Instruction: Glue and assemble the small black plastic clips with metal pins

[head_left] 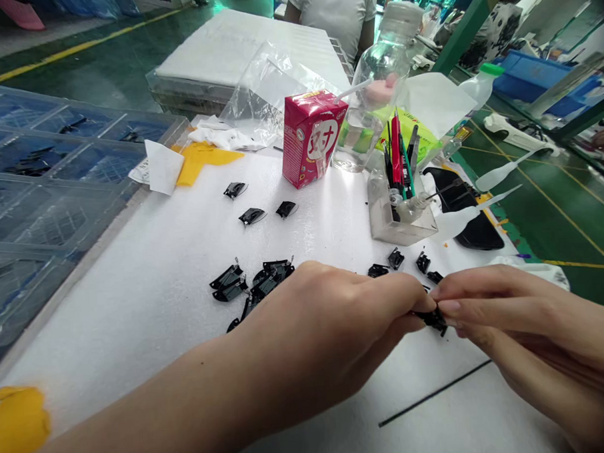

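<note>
A small black part (435, 319) is pinched between both hands, low on the right side of the view. My left hand (341, 318) grips its left side between thumb and fingers. On its other side, the fingertips of my right hand (511, 317) press against it. Much of the part is hidden by the fingers. Several similar black pieces (394, 258) lie just beyond the hands. A pile of larger black pieces (269, 279) sits behind my left hand. A thin black rod (434, 394) lies on the white surface (150, 306) below the hands.
Three black pieces (252, 216) lie farther back. Beyond are a red drink carton (308, 139), a plastic bottle (384, 56) and a tool holder (402, 225). A black phone (466, 212) is at right, a compartment tray (45, 197) at left. A person (333, 11) is at the back.
</note>
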`<state>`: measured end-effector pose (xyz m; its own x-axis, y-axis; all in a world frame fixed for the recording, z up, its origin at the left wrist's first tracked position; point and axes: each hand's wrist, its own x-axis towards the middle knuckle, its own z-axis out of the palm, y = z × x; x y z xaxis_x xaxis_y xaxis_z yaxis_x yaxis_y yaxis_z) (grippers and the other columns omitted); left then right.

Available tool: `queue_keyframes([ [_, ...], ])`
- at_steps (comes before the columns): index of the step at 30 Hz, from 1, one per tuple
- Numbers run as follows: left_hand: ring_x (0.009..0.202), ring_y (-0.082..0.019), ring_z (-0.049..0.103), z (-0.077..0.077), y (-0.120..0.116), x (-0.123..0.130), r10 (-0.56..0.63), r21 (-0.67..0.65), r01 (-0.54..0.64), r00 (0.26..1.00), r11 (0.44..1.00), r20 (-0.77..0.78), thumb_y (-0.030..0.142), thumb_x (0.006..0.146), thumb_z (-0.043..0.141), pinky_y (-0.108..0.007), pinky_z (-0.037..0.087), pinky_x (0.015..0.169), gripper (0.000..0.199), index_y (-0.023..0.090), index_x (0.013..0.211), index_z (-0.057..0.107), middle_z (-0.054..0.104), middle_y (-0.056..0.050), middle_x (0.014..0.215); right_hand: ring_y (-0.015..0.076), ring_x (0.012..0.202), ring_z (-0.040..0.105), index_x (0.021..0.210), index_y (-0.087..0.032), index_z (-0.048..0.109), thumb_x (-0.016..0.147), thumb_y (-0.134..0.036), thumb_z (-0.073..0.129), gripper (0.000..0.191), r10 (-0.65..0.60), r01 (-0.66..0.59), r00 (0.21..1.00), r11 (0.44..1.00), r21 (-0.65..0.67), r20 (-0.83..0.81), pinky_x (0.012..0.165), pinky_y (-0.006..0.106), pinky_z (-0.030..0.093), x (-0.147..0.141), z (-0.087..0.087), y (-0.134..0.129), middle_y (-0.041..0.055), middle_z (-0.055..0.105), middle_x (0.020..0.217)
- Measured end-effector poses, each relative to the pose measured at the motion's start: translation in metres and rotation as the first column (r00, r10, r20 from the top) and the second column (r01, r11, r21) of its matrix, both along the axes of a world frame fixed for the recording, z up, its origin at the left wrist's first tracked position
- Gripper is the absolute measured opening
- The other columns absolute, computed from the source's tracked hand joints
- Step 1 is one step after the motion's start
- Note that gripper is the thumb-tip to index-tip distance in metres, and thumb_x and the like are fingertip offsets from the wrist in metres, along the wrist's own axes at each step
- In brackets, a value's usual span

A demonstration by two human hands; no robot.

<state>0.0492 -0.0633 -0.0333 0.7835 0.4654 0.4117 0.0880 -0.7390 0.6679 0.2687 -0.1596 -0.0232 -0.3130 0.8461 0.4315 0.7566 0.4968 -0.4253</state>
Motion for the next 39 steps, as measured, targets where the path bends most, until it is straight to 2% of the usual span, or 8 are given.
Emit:
queue_keyframes([
  [4,0.067,-0.017,0.079,-0.001,0.000,-0.001,-0.006,-0.011,0.006,0.999,1.000,0.038,0.011,0.096,0.064,-0.021,0.055,0.062,0.011,0.009,0.099,0.074,0.082,-0.004,0.080,0.0096,0.094,0.068,0.107,-0.021,0.064,0.094,0.001,0.055,0.028,0.044,-0.044,0.999,0.999,0.021,0.030,0.080,0.016,0.055,0.000,0.000,0.004,0.0013,0.064,0.108],
  [14,0.072,-0.017,0.080,-0.002,-0.001,0.000,-0.024,-0.069,0.031,0.995,0.997,0.100,0.013,0.097,0.064,-0.019,0.058,0.066,0.011,0.011,0.101,0.074,0.083,-0.005,0.085,0.0115,0.095,0.066,0.120,-0.023,0.065,0.100,-0.003,0.050,0.032,0.011,-0.018,0.994,0.997,0.073,0.104,0.078,0.025,0.051,0.010,-0.010,-0.009,0.0037,0.062,0.114],
  [21,0.078,-0.018,0.080,0.001,-0.002,-0.001,-0.053,-0.037,0.056,0.994,0.998,0.091,0.012,0.097,0.060,-0.022,0.061,0.072,0.014,0.017,0.100,0.072,0.083,-0.004,0.089,0.0113,0.092,0.066,0.114,-0.023,0.064,0.102,-0.006,0.049,0.025,-0.025,0.011,0.994,0.991,0.133,0.105,0.075,0.025,0.050,0.003,-0.010,-0.009,0.0038,0.062,0.110],
  [25,0.078,-0.017,0.078,-0.002,-0.005,0.004,-0.013,0.025,0.010,0.993,1.000,0.119,0.016,0.097,0.063,-0.022,0.061,0.071,0.008,0.015,0.094,0.070,0.082,-0.004,0.089,0.0093,0.092,0.064,0.115,-0.019,0.061,0.098,-0.002,0.056,0.025,0.035,-0.040,0.997,0.997,0.068,0.072,0.075,0.019,0.051,-0.003,-0.007,-0.003,0.0038,0.061,0.107],
  [27,0.075,-0.015,0.076,-0.003,-0.007,0.006,0.050,0.060,-0.058,0.991,0.997,0.126,0.015,0.097,0.062,-0.021,0.059,0.067,0.010,0.012,0.090,0.070,0.080,-0.005,0.086,0.0099,0.092,0.063,0.117,-0.018,0.058,0.096,0.001,0.056,0.029,0.045,-0.046,0.998,0.999,0.000,-0.045,0.077,0.019,0.052,-0.006,-0.007,-0.001,0.0036,0.062,0.105],
  [30,0.072,-0.013,0.074,-0.002,-0.011,0.006,0.084,0.057,-0.093,0.986,0.994,0.145,0.010,0.094,0.064,-0.019,0.057,0.065,0.006,0.009,0.092,0.070,0.079,-0.005,0.085,0.0133,0.089,0.061,0.121,-0.019,0.055,0.099,-0.007,0.057,0.026,0.020,-0.040,0.983,0.993,-0.110,-0.180,0.079,0.024,0.053,-0.008,-0.010,0.004,0.0030,0.061,0.096],
  [34,0.072,-0.011,0.074,0.001,-0.013,0.003,0.112,0.034,-0.120,0.976,0.992,0.189,0.007,0.091,0.067,-0.018,0.057,0.067,0.002,0.009,0.092,0.069,0.079,-0.005,0.085,0.0137,0.095,0.060,0.116,-0.021,0.056,0.103,-0.011,0.051,0.017,0.077,-0.103,0.987,0.978,-0.184,-0.143,0.079,0.023,0.053,-0.008,-0.009,0.007,0.0051,0.058,0.105],
  [39,0.072,-0.014,0.075,0.000,-0.019,0.006,0.124,0.118,-0.157,0.960,0.980,0.252,0.006,0.090,0.068,-0.021,0.059,0.067,0.002,0.008,0.092,0.067,0.078,-0.005,0.082,0.0115,0.092,0.061,0.114,-0.019,0.054,0.102,-0.005,0.045,0.021,0.099,-0.134,0.976,0.975,-0.177,-0.196,0.077,0.021,0.051,-0.013,-0.007,0.004,0.0036,0.058,0.100],
])
